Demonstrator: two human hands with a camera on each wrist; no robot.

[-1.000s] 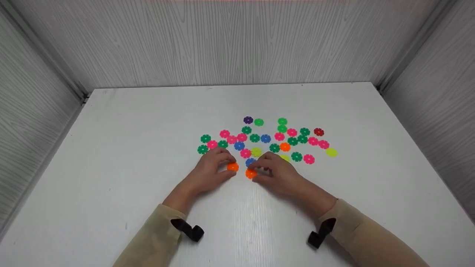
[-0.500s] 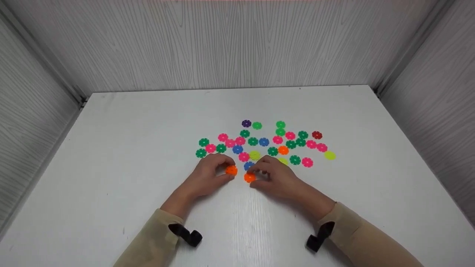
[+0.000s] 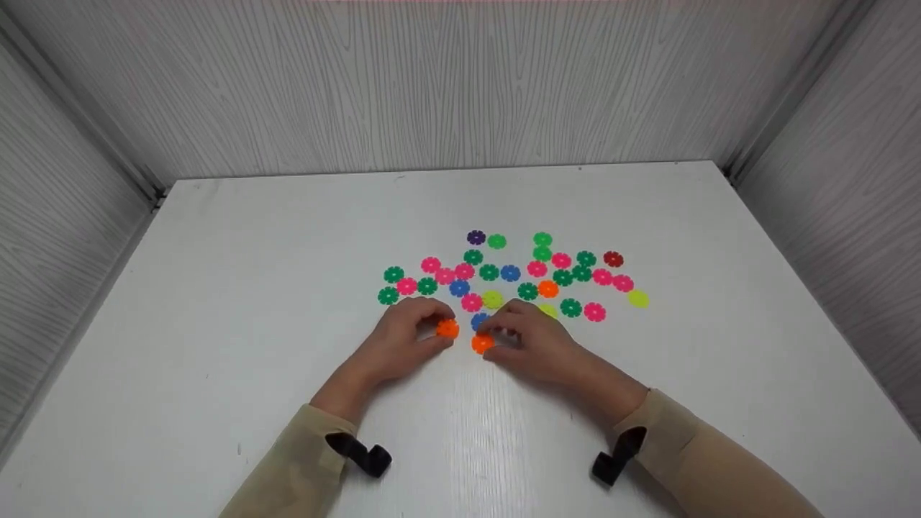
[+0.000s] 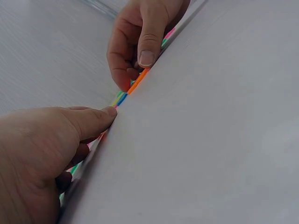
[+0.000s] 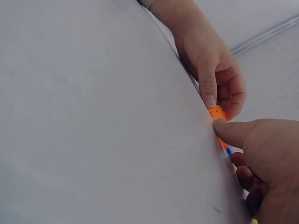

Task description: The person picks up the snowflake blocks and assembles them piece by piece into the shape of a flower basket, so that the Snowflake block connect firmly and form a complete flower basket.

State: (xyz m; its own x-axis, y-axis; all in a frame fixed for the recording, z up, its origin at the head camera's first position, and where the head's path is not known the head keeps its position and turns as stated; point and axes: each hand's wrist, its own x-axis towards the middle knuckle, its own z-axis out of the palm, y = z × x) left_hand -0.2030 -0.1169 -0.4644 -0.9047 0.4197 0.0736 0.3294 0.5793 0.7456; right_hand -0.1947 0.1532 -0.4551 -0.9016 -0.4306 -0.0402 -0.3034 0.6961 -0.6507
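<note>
Because these discs look so thin, I take each by its rim: my left grip (image 3: 399, 339) is pinched on the left disc (image 3: 447, 329), thumb at the near edge and fingers at the far one, and my right grip (image 3: 536, 342) is clamped the same way on the right disc (image 3: 483, 344). Both are orange and sit at the near side of the other discs (image 3: 527, 291) on the table (image 3: 288, 252), close together but apart, with the blue disc (image 3: 479, 320) just beyond the right one. From the right wrist, the left disc seems tipped up with its face showing; the right disc lies low, almost edge-on. I expect them to feel nearly weightless and fairly stiff, like plastic, with smooth faces that could skid if I press down off-centre. The notched rim should give my fingertips something to catch, so opposite edges seem the surest hold. They look hardly fragile, yet a hard squeeze might bow one or make it spring away; a light, even pinch should do.
</note>
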